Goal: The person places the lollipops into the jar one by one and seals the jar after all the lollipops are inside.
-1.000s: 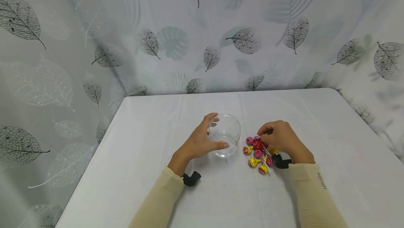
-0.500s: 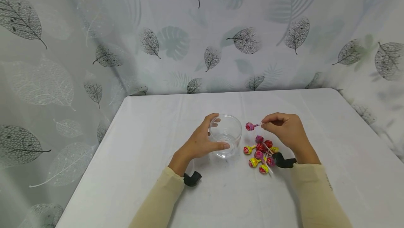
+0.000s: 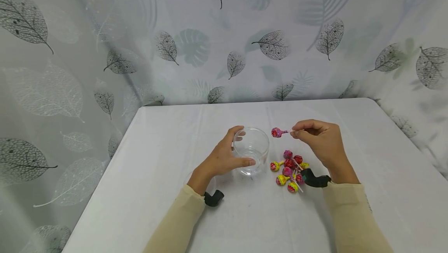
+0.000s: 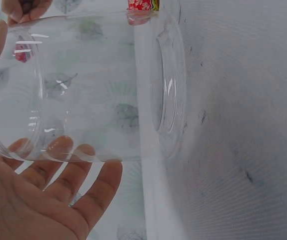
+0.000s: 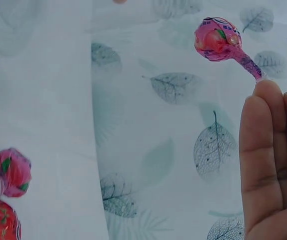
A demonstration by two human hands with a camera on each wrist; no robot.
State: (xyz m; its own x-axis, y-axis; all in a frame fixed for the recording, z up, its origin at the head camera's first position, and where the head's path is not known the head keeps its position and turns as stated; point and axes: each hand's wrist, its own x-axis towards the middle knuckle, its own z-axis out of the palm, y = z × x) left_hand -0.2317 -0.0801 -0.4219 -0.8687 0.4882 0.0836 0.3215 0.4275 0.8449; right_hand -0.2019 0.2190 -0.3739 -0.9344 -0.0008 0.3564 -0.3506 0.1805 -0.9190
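Desk (image 3: 168, 190) covered in white cloth, leaf-print curtain (image 3: 70, 50) behind. Clear round plastic jar (image 3: 251, 151) stands mid-desk, wrapped by left hand (image 3: 224, 159) with curled fingers. Pile of red, pink and yellow wrapped lollipops (image 3: 289, 169) lies just right of jar. Pink-wrapped lollipop (image 3: 276, 132) is pinched by its stick in right hand (image 3: 320, 142), held above desk beside jar rim.

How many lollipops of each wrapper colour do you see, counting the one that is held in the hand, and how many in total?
Pink lollipops: 4, one held by the right hand at, three in the pile
Red lollipops: 2
Yellow lollipops: 4
Total: 10, though the pile overlaps, so the count is approximate.
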